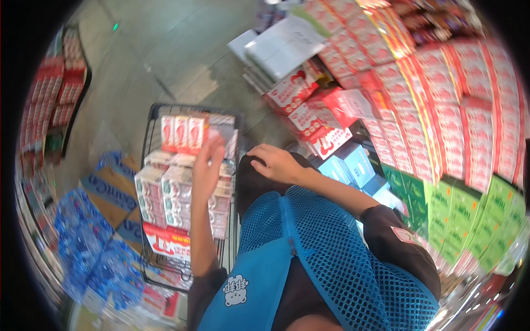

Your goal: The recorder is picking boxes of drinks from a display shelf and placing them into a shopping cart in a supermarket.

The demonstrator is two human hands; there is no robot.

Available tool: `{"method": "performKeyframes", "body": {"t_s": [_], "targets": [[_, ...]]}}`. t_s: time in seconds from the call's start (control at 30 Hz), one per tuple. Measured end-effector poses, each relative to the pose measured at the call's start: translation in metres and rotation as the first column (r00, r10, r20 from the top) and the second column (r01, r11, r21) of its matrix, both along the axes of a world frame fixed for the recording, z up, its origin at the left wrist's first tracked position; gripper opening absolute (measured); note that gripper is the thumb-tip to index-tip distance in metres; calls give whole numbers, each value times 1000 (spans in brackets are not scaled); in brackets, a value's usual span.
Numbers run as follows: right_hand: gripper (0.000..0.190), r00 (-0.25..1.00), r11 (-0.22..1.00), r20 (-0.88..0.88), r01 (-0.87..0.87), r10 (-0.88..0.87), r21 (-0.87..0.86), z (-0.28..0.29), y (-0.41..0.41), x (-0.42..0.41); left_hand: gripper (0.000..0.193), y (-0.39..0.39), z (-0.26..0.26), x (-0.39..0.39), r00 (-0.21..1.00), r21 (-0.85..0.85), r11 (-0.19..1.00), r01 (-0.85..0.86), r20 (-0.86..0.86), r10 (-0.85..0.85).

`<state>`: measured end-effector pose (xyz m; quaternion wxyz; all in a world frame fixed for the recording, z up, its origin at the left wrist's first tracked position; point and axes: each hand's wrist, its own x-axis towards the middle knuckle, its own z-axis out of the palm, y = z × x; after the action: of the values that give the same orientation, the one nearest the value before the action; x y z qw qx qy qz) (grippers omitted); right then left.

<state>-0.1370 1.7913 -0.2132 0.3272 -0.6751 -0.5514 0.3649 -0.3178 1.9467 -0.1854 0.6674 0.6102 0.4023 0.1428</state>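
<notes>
My left hand [209, 163] reaches over a dark wire shopping cart [145, 140], fingers extended and somewhat blurred, with nothing visible in it. Its fingertips overlap the right edge of a red-and-white pack of drink cartons [181, 132] at the cart's far end; whether they touch cannot be told. Nearer in the cart stand stacked, film-wrapped multipacks [176, 194]. Beneath them shows a red-and-white carton box [165, 244]. My right hand [277, 163] is empty with loosely bent fingers, above my dark trouser leg [248, 182] just right of the cart.
Shrink-wrapped blue bottles [89, 236] and brown cardboard boxes [109, 188] lie left of the cart. Tall stacks of red-and-white packs [443, 99], green boxes [459, 215] and light-blue boxes [352, 163] line the right. A white box [285, 45] tops the carton pile ahead. Shelves [58, 95] stand far left.
</notes>
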Motion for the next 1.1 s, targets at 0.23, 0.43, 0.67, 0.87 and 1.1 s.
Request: {"method": "performKeyframes", "body": {"t_s": [0.23,0.43,0.67,0.87,1.1], "targets": [[27,962,964,-77,264,-261,32,22,-107,50,43,-116,8,74,978,-242,948,205,31,-204],[35,826,825,-40,564,-562,39,26,-211,103,44,-174,37,167,873,-215,846,488,108,-476],[36,630,624,-80,776,-773,89,92,-292,181,45,-215,88,258,706,-197,679,707,140,-694],[37,451,420,12,819,-892,392,210,-330,258,59,-246,153,358,692,-589,380,714,506,-515],[42,117,422,427,522,-896,741,316,-334,352,86,-280,210,467,784,-791,132,597,540,-306]]}}
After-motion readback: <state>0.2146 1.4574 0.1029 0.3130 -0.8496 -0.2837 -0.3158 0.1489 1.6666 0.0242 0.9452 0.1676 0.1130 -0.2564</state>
